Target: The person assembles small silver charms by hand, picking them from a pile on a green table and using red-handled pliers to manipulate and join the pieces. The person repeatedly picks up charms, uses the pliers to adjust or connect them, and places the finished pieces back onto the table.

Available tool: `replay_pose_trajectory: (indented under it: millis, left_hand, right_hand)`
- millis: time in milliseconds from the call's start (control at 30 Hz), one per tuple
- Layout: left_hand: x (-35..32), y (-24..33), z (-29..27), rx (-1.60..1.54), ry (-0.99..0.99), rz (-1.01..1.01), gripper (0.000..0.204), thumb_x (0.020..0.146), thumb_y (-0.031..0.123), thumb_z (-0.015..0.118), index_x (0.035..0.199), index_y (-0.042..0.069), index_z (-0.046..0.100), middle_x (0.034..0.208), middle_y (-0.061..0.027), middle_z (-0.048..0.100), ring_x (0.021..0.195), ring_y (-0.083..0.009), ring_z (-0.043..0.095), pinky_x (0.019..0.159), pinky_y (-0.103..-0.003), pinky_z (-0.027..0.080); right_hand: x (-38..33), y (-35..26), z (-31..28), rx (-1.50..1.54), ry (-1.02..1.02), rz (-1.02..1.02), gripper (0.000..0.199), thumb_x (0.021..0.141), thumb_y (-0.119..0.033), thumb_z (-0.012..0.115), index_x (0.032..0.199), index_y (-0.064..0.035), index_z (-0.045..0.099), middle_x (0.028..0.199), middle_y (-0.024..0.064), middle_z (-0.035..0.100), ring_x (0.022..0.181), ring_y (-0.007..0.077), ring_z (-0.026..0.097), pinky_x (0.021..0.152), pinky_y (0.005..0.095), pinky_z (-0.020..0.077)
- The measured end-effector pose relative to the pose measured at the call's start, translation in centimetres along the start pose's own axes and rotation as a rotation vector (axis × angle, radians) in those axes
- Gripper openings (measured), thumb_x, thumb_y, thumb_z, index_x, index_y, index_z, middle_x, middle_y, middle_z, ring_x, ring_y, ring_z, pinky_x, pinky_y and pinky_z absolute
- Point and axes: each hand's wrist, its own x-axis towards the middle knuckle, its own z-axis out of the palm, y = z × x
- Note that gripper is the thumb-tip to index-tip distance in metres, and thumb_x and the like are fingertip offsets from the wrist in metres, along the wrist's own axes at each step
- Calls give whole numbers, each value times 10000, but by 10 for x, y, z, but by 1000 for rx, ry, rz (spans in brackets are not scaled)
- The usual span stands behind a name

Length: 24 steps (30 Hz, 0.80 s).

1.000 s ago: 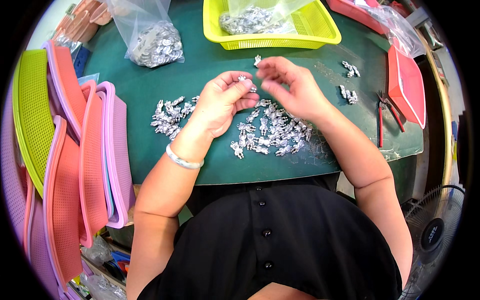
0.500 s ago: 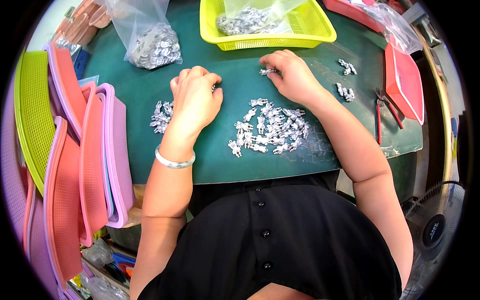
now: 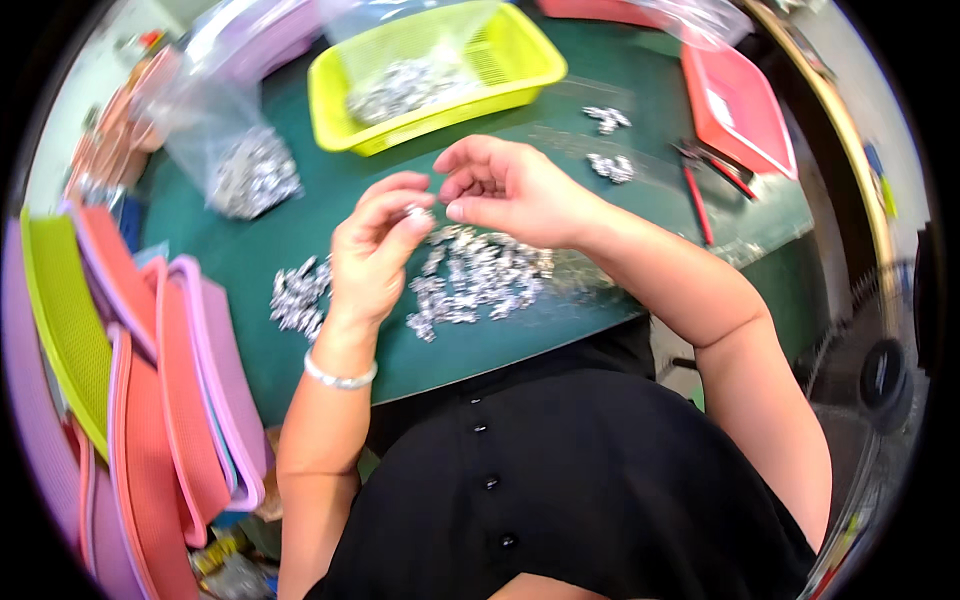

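Head view: near the front edge of the desk (image 3: 235, 290) lie a small charm pile (image 3: 298, 297) and a large charm pile (image 3: 480, 275). Between them, the left hand (image 3: 370, 245) pinches one silver charm (image 3: 420, 213) between thumb and fingers; the right hand (image 3: 520, 192) curls just beside, and whether it holds anything I can't say. Pliers (image 3: 697, 202) lie by the right edge, a yellow basket (image 3: 328, 115) toward the far edge
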Motion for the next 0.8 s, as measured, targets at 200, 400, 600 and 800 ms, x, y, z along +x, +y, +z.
replay_pose_trajectory:
  millis: [200,400,600,800]
  left_hand:
    - [-9,8,11,-139,9,-192,105,874,119,532,943,42,544,745,-65,578,592,-101,543,521,-201,439]
    - [-10,12,24,-192,-57,-314,157,890,149,517,974,21,554,717,-12,537,598,-65,494,532,-183,414]
    - [-19,19,27,-498,-43,-479,211,901,132,484,1059,7,548,820,-20,575,699,-96,543,681,-237,462]
    - [-33,26,33,-297,-13,-396,197,899,126,489,1047,13,553,862,-36,593,744,-109,570,685,-234,461]
  right_hand:
    - [-98,1,-101,-1355,564,27,487,702,-265,689,1079,-14,509,1106,172,522,1098,321,452,928,417,361]
    - [-186,32,-163,-1537,635,620,796,694,-492,634,1304,-64,355,1320,199,347,1230,360,309,1027,445,229]
    - [-179,16,-167,-1366,569,544,710,706,-421,636,1267,-69,381,1254,189,419,1178,328,386,992,415,282]
    - [-182,10,-175,-1333,516,451,527,714,-255,631,1149,-42,424,1091,234,524,1035,374,489,871,421,390]
